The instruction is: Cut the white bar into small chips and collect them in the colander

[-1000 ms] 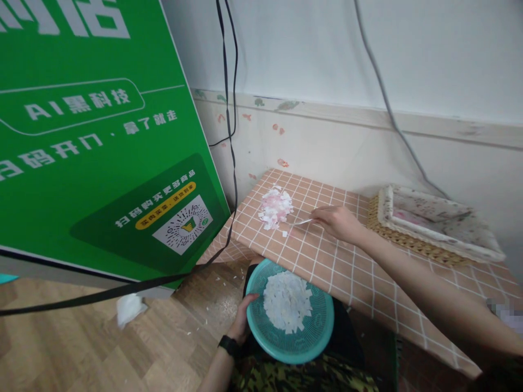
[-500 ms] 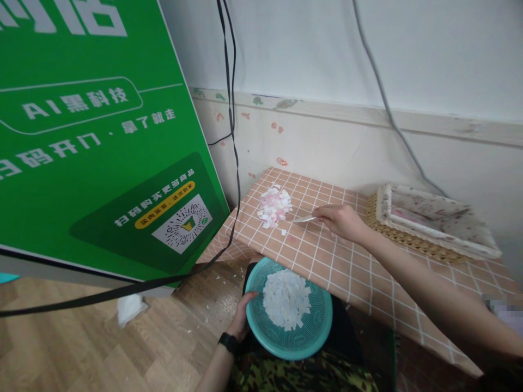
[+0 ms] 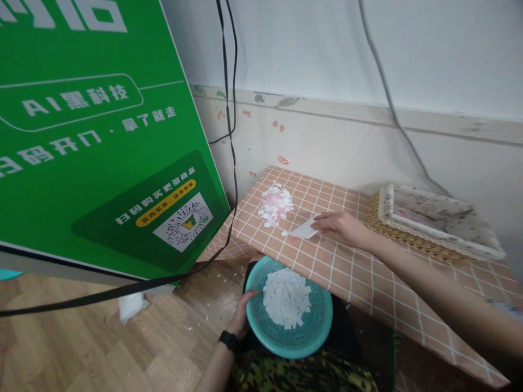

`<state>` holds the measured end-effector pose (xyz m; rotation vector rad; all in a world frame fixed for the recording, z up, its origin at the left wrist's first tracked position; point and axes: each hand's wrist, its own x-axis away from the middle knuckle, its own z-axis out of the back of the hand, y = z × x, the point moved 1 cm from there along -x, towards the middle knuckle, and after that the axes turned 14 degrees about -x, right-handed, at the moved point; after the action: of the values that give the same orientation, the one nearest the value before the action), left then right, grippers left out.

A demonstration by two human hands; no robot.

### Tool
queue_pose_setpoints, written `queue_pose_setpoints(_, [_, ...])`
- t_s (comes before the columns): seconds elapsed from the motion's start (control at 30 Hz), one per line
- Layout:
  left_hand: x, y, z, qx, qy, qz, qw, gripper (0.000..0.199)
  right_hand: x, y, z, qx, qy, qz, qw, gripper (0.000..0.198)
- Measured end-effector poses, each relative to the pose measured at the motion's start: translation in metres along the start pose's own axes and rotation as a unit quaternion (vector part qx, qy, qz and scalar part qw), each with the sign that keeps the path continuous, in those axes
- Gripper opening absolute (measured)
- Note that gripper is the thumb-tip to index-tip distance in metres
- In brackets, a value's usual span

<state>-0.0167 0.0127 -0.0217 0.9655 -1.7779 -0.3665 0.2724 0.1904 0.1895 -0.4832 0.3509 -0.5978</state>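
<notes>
My left hand (image 3: 244, 311) grips the rim of a round teal plastic colander (image 3: 316, 337) just below the table edge, thumb over the rim and the other fingers hidden beneath. Small white paper scraps (image 3: 286, 298) lie heaped inside it. Over the table, my right hand (image 3: 340, 227) pinches a flat white card (image 3: 304, 229) between thumb and fingers, its tip low over the cloth. Left of the card is a single loose scrap (image 3: 284, 233). Beyond it sits a pile of white and pink paper scraps (image 3: 276, 204).
A checked brown tablecloth (image 3: 343, 272) covers the table. A cloth-lined wicker basket (image 3: 433, 223) stands at the right by the wall. A large green sign panel (image 3: 102, 136) fills the left. A black cable (image 3: 229, 152) hangs before the table's left end. White plastic (image 3: 133, 306) lies on the floor.
My right hand has turned the card, so its broad face now shows instead of its thin edge. The card tip has moved slightly nearer to me. My left hand and the colander stay put.
</notes>
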Motion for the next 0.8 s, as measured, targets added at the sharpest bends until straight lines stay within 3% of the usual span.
queue_pose_setpoints(0.17, [-0.001,-0.001,0.001,0.003,0.002,0.008,1.000,0.023,0.012,-0.005,0.009,-0.020,0.016,-0.020,0.999,0.022])
queue_pose_setpoints(0.4, [0.003,0.004,-0.004,0.009,-0.014,0.024,1.000,0.025,-0.006,0.023,0.007,0.089,0.112,-0.112,0.983,0.023])
queue_pose_setpoints(0.57, [0.002,0.002,-0.001,0.001,-0.006,0.016,1.000,0.028,-0.004,0.024,0.004,0.072,0.063,-0.066,0.993,0.022])
queue_pose_setpoints(0.7, [0.000,0.000,0.000,-0.006,0.006,0.022,1.000,0.026,0.007,0.011,0.016,0.060,0.032,-0.045,0.997,0.022])
queue_pose_setpoints(0.8, [-0.001,0.000,-0.001,-0.005,0.001,0.015,1.000,0.025,0.012,-0.004,0.028,0.066,0.046,-0.037,0.996,0.023])
